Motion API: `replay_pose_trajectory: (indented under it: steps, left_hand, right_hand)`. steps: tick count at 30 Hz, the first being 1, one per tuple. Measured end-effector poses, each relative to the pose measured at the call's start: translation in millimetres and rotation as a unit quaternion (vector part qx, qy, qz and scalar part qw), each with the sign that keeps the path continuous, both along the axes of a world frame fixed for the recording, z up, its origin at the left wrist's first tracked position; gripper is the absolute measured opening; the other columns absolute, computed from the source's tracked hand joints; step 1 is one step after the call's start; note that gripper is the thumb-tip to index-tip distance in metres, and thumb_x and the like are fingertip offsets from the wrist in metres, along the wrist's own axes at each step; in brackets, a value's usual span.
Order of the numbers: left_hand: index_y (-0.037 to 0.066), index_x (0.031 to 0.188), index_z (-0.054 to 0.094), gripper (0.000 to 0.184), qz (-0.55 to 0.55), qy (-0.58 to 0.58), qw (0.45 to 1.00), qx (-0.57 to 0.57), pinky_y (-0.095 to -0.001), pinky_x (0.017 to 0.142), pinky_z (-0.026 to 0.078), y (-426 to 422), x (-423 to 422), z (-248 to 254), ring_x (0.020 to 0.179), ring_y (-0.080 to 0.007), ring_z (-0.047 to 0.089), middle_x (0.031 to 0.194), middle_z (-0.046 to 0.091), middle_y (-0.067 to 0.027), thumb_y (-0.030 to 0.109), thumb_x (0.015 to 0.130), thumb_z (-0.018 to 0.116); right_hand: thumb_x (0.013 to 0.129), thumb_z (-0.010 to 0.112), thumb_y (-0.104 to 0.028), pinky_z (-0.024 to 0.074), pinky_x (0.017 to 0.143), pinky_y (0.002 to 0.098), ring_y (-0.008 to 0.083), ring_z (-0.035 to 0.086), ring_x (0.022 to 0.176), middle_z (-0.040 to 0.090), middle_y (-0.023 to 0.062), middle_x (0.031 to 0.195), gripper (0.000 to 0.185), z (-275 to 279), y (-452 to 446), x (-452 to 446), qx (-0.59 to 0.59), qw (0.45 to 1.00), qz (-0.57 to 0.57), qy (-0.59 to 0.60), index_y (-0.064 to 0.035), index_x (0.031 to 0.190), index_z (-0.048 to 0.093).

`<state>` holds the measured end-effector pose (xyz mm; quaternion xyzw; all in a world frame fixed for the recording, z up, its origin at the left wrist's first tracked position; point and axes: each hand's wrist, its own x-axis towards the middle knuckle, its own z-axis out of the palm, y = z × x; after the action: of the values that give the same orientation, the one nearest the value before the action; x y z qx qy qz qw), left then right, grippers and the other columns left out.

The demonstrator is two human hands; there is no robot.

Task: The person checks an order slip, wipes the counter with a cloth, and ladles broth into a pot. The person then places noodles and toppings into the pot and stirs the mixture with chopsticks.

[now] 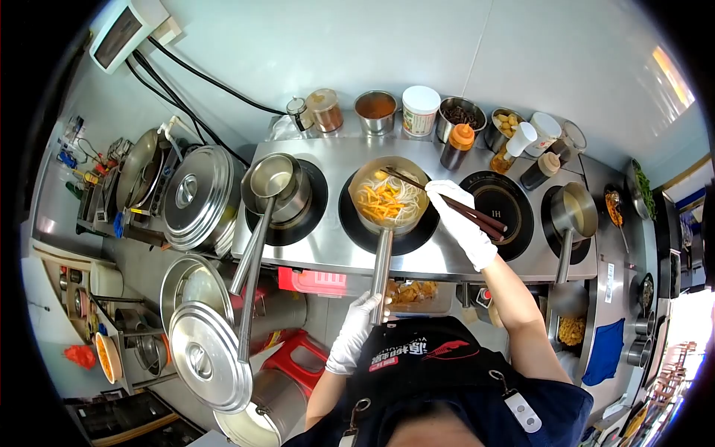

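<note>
Gripping the pan handle (382,264) in a closed left hand (356,328), holding the pan (359,177) of noodles (407,203) and orange strips (376,203) ahead of that grip — and clasping chopsticks (488,219) in a closed right hand (460,225), pointing them leftward into the pan.

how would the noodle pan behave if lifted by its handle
The pan would probably feel front-heavy, since its loaded bowl sits beyond a long handle. The loosely tangled noodles look floppy and may slide if it tilts.
</note>
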<state>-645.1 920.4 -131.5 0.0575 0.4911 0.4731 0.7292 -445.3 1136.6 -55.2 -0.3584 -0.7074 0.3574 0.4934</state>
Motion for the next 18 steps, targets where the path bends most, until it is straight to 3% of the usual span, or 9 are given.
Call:
replay_pose_trajectory:
  steps: [10, 13, 18]
  left_hand:
    - [0.001, 0.105, 0.057, 0.020, 0.000, 0.011, 1.000, -0.013, -0.0263, 0.051, 0.050, 1, 1, 2, 0.060, -0.0170, 0.061, 0.082, 0.066, -0.0096, 0.015, 0.091, 0.059]
    - [0.002, 0.105, 0.057, 0.020, -0.001, 0.016, 1.000, -0.014, -0.0262, 0.051, 0.050, 1, 2, 5, 0.060, -0.0168, 0.061, 0.082, 0.066, -0.0096, 0.015, 0.090, 0.059]
    - [0.002, 0.104, 0.055, 0.020, -0.003, 0.014, 1.000, -0.004, -0.0266, 0.052, 0.050, 0, 1, 2, 0.060, -0.0167, 0.060, 0.082, 0.066, -0.0096, 0.015, 0.090, 0.059]
  right_hand:
    - [0.087, 0.060, -0.005, 0.0493, 0.080, 0.0269, 0.0198, 0.062, 0.089, 0.064, 0.0121, 0.098, 0.013, -7, -8, -12, -0.057, 0.997, 0.022, -0.049, 0.0033, 0.096, 0.063]
    - [0.087, 0.060, -0.004, 0.0493, 0.080, 0.0271, 0.0210, 0.062, 0.088, 0.064, 0.0131, 0.097, 0.012, -6, -10, -9, 0.009, 0.996, 0.045, -0.070, 0.0037, 0.095, 0.063]
    - [0.086, 0.059, -0.003, 0.0490, 0.080, 0.0272, 0.0218, 0.062, 0.088, 0.063, 0.0135, 0.098, 0.011, 4, -16, -8, -0.003, 0.996, 0.059, -0.062, 0.0037, 0.095, 0.062]
